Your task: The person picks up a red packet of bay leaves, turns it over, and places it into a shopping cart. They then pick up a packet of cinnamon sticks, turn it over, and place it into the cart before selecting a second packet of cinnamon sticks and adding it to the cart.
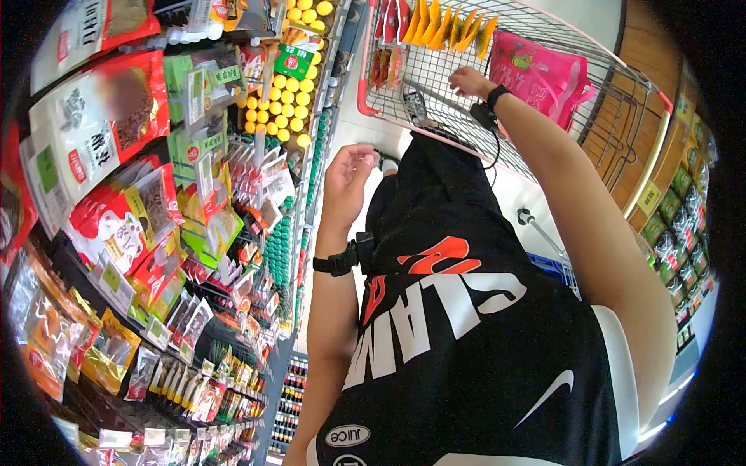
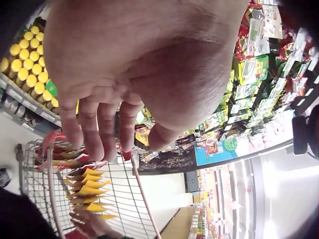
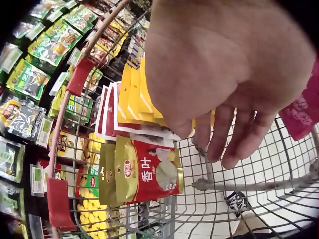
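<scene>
My right hand (image 1: 470,81) is inside the shopping cart (image 1: 365,89), with loosely bent fingers and nothing held. In the right wrist view its thumb is close beside a row of yellow packets (image 3: 132,97) standing along the cart's end. Below them are red-and-gold spice packets (image 3: 152,172) and white-edged red packets (image 3: 107,109). A pink bag (image 1: 536,78) lies in the cart near the right wrist. My left hand (image 1: 350,182) is raised in the aisle between the shelf and the cart, its fingers relaxed and holding nothing; the left wrist view shows its palm (image 2: 124,64).
Shelves packed with hanging food packets (image 1: 101,116) line the left side. Yellow-capped containers (image 1: 284,105) stand in rows beyond them. On the right is a wooden display (image 1: 622,101) with dark green packets (image 1: 676,225). Wrist cameras with straps (image 1: 342,260) are on both arms.
</scene>
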Demonstrator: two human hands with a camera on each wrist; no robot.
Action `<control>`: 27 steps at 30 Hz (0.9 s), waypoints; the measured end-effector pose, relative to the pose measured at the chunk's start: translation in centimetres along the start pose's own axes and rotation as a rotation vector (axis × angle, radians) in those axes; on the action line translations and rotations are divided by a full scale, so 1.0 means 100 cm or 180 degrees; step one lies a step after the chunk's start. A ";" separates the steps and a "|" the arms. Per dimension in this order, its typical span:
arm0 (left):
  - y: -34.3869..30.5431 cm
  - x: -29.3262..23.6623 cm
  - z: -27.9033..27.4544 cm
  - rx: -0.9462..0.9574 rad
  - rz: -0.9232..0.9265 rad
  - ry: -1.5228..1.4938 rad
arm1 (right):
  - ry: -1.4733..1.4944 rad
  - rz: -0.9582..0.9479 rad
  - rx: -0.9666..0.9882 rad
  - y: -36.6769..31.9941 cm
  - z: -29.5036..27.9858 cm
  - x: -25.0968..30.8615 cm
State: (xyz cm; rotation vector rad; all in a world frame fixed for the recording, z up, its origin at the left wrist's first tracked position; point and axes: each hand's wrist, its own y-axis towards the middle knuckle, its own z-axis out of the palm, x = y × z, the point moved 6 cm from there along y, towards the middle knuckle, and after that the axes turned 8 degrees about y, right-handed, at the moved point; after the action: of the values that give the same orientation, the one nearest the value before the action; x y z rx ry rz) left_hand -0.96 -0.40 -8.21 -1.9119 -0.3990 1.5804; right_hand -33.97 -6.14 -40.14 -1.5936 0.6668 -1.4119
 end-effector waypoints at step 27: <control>-0.206 0.161 -0.153 -0.1174 0.1473 0.0228 | -0.0429 -0.3669 0.2900 -0.550 0.451 0.401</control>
State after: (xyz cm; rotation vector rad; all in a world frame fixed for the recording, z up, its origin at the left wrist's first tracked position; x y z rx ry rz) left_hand 20.66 20.72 -6.24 -2.4721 -0.2372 1.8135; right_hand 9.42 -2.52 28.97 -1.2367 -1.0607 -1.9118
